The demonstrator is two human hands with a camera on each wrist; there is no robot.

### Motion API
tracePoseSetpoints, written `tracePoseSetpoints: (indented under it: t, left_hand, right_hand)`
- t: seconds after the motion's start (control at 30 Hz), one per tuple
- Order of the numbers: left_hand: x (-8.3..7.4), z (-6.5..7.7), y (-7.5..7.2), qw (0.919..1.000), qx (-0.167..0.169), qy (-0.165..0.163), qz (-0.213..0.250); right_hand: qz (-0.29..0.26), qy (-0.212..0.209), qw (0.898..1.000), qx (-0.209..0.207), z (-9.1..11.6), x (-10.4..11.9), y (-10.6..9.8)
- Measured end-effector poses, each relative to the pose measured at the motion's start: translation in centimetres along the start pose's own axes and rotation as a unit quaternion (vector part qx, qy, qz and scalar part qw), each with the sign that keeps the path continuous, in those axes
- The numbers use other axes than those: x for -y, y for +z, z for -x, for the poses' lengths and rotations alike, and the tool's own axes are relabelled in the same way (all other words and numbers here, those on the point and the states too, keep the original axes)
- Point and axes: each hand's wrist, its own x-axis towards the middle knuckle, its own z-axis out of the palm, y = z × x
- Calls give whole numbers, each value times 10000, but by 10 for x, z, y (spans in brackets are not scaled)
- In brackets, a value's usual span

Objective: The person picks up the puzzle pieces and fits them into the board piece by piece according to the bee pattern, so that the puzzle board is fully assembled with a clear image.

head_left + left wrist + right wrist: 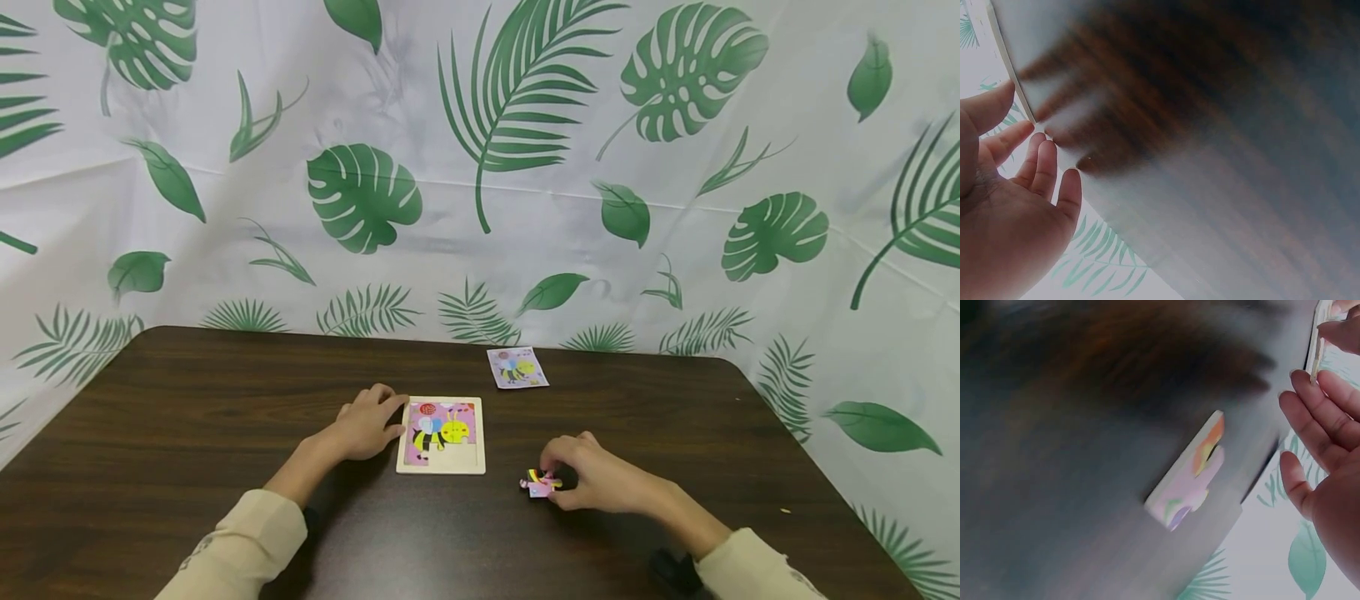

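A square wooden puzzle tray (441,468) lies on the table, with an assembled bee picture and a bare wooden patch at lower right. Along its left edge, the thumb and fingertips of my left hand (367,427) touch the frame, fingers relaxed; the left wrist view shows this hand (1019,187) against the tray's thin edge. To the right of the tray, my right hand (600,477) pinches a pink and yellow puzzle piece (538,485) between thumb and fingers. Another pink puzzle piece (1188,478) appears on the tabletop in the right wrist view, apart from the fingers (1310,419).
A printed picture card (517,368) of the same bee lies near the back edge of the dark wooden table (225,383). Behind the table hangs a white cloth (270,192) with green leaves. A tiny pale speck (785,510) is on the right side.
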Motion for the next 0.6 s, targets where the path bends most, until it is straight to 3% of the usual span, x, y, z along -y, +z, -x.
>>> tracePoseSetpoints:
  t: [0.6]
  left_hand:
    - [0,0,0,10000,45,13,-29]
  right_hand:
    - [-46,291,9992,260,-45,16,2]
